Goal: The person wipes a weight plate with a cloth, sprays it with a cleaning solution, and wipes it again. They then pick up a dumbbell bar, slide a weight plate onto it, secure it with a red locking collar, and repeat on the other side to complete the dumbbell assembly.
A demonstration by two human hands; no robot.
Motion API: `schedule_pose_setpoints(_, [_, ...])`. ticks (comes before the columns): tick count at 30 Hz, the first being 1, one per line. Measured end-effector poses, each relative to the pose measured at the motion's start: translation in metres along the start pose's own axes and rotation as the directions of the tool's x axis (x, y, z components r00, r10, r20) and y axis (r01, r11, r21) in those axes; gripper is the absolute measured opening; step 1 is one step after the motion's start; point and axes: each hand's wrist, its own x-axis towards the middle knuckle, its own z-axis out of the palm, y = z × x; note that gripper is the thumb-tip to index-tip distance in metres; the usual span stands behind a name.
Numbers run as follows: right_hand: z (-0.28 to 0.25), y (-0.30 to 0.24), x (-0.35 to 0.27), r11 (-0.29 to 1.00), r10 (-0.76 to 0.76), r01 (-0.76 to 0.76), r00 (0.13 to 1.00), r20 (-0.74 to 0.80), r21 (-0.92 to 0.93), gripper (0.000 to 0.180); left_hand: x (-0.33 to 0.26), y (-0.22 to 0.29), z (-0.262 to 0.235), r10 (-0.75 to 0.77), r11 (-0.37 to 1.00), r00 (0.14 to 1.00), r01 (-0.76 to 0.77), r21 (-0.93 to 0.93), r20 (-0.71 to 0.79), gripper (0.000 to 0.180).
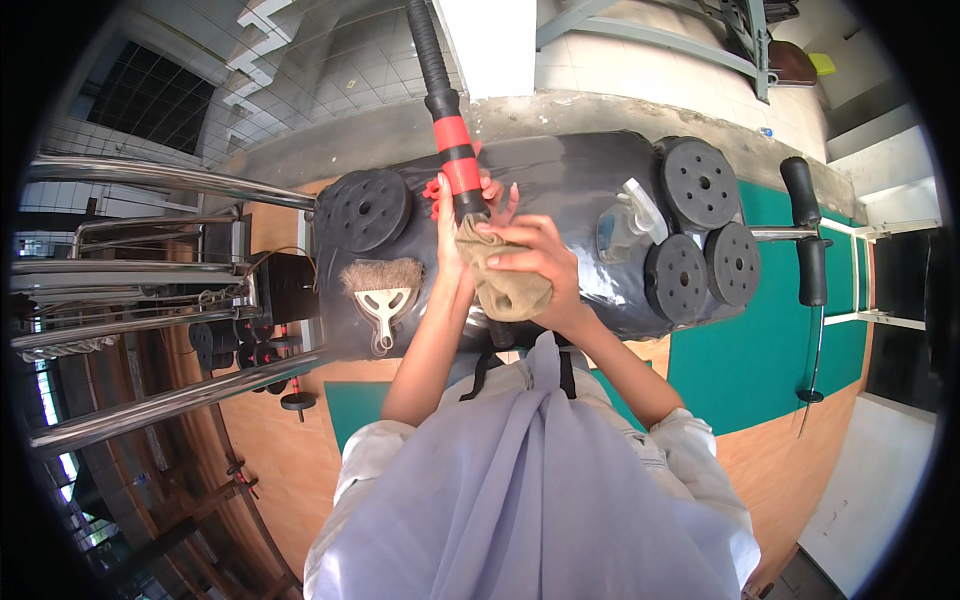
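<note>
- Two hands at frame centre: left hand [452, 215] has its grip clenched round the red-and-black bar [452, 150]; right hand [530, 250] grasps a tan cloth [505, 280] pressed against the bar's lower end.
- We judge wiping goes best with the bar held steady and the cloth wrapped fully round it.
- Black padded worktop [570, 180] carries a brush [382, 290], a spray bottle [628, 215], and weight plates [700, 185].
- Steel rails [150, 270] sit left; green-and-orange floor [750, 350] lies right.

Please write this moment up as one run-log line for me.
left hand: grips red-and-black bar | right hand: presses tan cloth on bar's end | nearby: brush, spray bottle, weight plates
</note>
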Motion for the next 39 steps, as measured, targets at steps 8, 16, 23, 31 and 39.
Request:
schedule_pose_setpoints(8, [-0.005,-0.013,-0.035,0.976,0.106,-0.118,0.992,0.073,0.184,0.041,0.005,0.017,0.004,0.03,0.98,0.999,-0.023,-0.195,0.033,0.019])
schedule_pose_setpoints(16, [0.002,-0.008,-0.019,0.833,0.478,-0.361,0.852,-0.215,0.42,0.035,0.002,-0.016,0.015,-0.098,0.967,0.966,0.149,-0.205,0.241,0.041])
schedule_pose_setpoints(23, [-0.061,-0.013,-0.05,0.387,0.812,-0.788,0.537,0.228,0.479,0.033,0.043,0.0,0.014,0.333,0.937,0.941,-0.337,0.094,0.061,0.04])
schedule_pose_setpoints(31, [-0.189,0.022,-0.142,0.224,0.974,-0.906,0.214,-0.069,0.36,0.024,0.005,0.015,-0.033,0.26,0.841,0.963,-0.193,0.505,-0.066,0.038])
schedule_pose_setpoints(39, [-0.207,0.152,-0.147,0.514,0.792,-0.854,0.437,-0.427,0.08,0.047,-0.056,0.006,-0.07,0.294,0.734,0.923,-0.051,0.678,-0.248,0.03])
